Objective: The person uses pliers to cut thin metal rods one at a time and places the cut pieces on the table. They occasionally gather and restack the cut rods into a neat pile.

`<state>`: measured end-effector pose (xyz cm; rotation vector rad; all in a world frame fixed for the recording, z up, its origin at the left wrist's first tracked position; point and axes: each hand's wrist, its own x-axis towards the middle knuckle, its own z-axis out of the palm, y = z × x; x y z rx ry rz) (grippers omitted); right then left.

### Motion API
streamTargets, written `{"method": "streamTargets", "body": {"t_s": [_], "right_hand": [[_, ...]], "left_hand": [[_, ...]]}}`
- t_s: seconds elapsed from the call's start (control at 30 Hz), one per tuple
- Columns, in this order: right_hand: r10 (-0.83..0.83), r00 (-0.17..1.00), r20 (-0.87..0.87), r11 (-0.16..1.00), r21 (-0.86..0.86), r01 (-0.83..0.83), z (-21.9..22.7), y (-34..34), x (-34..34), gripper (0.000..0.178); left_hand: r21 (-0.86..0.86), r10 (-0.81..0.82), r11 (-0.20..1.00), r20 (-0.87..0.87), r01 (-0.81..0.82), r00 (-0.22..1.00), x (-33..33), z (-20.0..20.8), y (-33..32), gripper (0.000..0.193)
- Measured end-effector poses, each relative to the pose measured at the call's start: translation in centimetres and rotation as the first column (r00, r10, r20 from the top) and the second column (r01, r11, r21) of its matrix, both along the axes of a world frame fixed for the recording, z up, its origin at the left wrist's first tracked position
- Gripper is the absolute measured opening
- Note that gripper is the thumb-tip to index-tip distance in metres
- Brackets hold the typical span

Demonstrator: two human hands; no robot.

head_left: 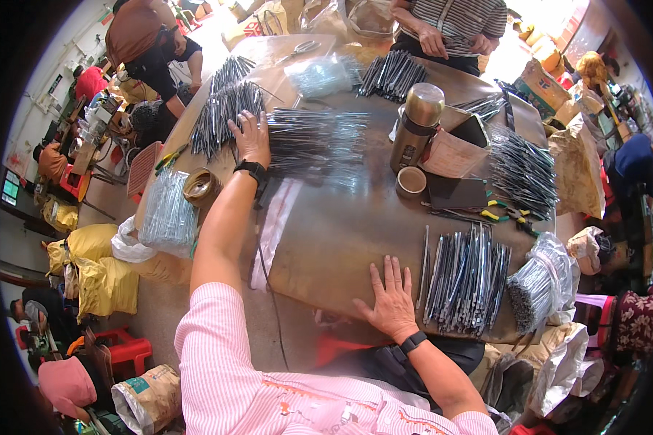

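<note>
- Left hand: fingers extended and loosely spread, at the left ends of thin, dark, glossy strips.
- Right hand: splayed flat on the brown tabletop, gripping nothing.
- Strips: long axis left-to-right, beyond the right hand; left hand nearer.

The brown bench (shiny in places) carries piles of thin dark strips. A capped flask stands among them, and yellow-handled pliers lie nearby.

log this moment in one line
left hand: at left end of dark strips | right hand: spread on table, left of another strip pile
</note>
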<state>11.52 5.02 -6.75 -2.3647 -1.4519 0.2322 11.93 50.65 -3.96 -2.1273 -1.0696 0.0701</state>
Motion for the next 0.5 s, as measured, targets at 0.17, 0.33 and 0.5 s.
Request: {"method": "streamTargets", "body": {"t_s": [0.17,0.33,0.5], "right_hand": [[0.003,1.0,0.001,1.0,0.011,-0.003,0.1,0.0,-0.1,0.081],[-0.002,1.0,0.001,1.0,0.009,0.002,0.1,-0.1,-0.2,0.081],[0.007,0.998,0.055,1.0,-0.007,-0.007,-0.3,-0.1,-0.3,0.081]], "left_hand": [[0.03,-0.025,0.999,0.084,0.023,0.996,-0.6,0.3,-0.6,0.059],[-0.01,-0.22,0.968,0.448,0.251,0.866,-2.6,3.4,-3.1,0.069],[-0.156,-0.236,0.849,0.743,0.504,0.627,-6.3,5.7,-7.1,0.062]]}}
